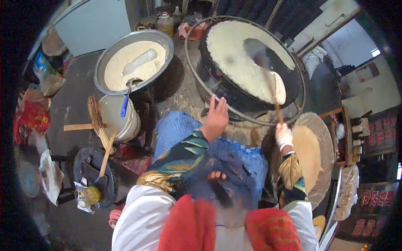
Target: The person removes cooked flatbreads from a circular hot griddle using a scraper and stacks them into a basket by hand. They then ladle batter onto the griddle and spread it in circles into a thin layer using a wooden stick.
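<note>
My right hand (284, 136), wrapped in something white, grips the long handle of a wooden batter spreader (275, 94). The spreader reaches over the round black griddle (293, 83), and its far end is blurred. Pale batter (228, 46) coats much of the griddle, with a dark bare patch at the centre and right. My left hand (215, 119) has its fingers stretched out by the metal ring (196, 77) around the griddle; whether it touches the ring is unclear. Below it lies a blue checked cloth (176, 129).
A large metal basin (100, 79) of batter holds a clear bottle and a blue-handled ladle (125, 104). Beside it stand a white bucket (133, 125) and a straw brush (95, 113). Round flatbreads (305, 154) are stacked at right. A jar (90, 195) sits lower left.
</note>
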A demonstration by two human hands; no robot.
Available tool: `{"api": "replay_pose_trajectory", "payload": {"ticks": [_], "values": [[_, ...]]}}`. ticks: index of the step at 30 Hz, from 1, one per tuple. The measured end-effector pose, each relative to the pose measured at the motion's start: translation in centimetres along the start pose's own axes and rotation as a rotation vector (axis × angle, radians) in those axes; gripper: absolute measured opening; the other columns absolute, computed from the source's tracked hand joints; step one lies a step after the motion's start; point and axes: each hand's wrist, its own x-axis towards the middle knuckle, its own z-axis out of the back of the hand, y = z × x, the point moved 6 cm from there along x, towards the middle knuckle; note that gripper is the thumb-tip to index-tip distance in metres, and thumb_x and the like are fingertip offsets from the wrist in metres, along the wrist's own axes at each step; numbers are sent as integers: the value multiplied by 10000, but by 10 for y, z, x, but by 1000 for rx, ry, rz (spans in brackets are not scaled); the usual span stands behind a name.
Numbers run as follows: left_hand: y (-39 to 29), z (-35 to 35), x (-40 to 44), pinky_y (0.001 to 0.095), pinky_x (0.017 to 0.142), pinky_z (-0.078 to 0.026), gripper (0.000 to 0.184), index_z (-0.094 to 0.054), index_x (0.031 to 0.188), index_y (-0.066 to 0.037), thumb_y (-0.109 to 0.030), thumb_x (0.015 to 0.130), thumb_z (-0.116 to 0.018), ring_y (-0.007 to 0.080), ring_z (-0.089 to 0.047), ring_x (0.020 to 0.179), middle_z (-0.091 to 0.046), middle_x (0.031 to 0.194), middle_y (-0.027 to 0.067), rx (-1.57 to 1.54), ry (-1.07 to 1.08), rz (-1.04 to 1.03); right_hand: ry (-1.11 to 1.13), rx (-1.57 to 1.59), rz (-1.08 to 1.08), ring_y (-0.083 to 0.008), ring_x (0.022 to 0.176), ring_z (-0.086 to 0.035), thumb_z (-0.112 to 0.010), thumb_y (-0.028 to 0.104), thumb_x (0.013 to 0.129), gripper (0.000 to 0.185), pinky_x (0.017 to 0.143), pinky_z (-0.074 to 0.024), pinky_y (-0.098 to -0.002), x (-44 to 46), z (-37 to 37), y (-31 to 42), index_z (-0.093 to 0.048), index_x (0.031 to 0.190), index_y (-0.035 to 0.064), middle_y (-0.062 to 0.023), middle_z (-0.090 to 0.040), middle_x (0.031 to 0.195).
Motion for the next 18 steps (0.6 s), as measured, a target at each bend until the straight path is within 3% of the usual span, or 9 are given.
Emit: {"api": "replay_pose_trajectory", "payload": {"ticks": [1, 4, 7, 9, 12, 15, 18], "values": [[7, -4, 4, 665, 1037, -136, 455, -523, 1151, 112, -149, 789, -433, 349, -410, 1248, -494, 1261, 240, 5, 1, -6, -50, 79, -67, -427, 759, -608, -380, 424, 920, 363, 697, -466, -538, 27, -27, -30, -527, 934, 92, -224, -631, 814], [18, -12, 1, 652, 1055, -78, 443, -496, 1213, 67, -136, 830, -401, 291, -380, 1284, -460, 1320, 190, -19, 144, 17, -218, 93, 76, -446, 715, -589, -399, 408, 916, 340, 680, -460, -538, 35, -1, -19, -520, 906, 91, -234, -623, 779], [29, -18, 2, 647, 1059, -68, 449, -490, 1221, 60, -133, 825, -405, 289, -366, 1293, -460, 1324, 174, -57, 160, 81, -118, 66, 148, -450, 737, -587, -401, 411, 916, 351, 686, -461, -532, -2, 27, 22, -525, 902, 83, -240, -620, 773], [34, -21, -1, 646, 1060, -67, 448, -498, 1215, 57, -136, 820, -413, 289, -373, 1288, -469, 1316, 169, -47, 168, 110, 0, 8, 159, -435, 755, -598, -406, 408, 915, 358, 689, -465, -528, -1, -5, 6, -530, 881, 74, -244, -619, 774], [50, -24, 6, 644, 1061, -61, 438, -517, 1199, 49, -134, 811, -427, 287, -385, 1278, -484, 1301, 160, -36, 138, 131, -181, 43, -29, -415, 757, -608, -422, 395, 915, 370, 686, -478, -510, 31, 2, -22, -543, 837, 54, -225, -627, 765], [58, -17, 5, 642, 1061, -48, 417, -550, 1167, 37, -131, 798, -448, 279, -402, 1264, -504, 1281, 148, -40, 120, 136, -135, 90, 61, -408, 796, -615, -400, 434, 915, 407, 727, -486, -497, 26, 22, -1, -546, 856, 60, -216, -638, 815], [63, -28, 4, 641, 1059, -45, 419, -555, 1164, 31, -133, 790, -463, 279, -409, 1261, -515, 1270, 140, -63, 144, 182, -42, -69, 24, -413, 841, -609, -386, 450, 918, 388, 775, -470, -506, 12, -2, -2, -533, 928, 92, -233, -632, 901]]}}
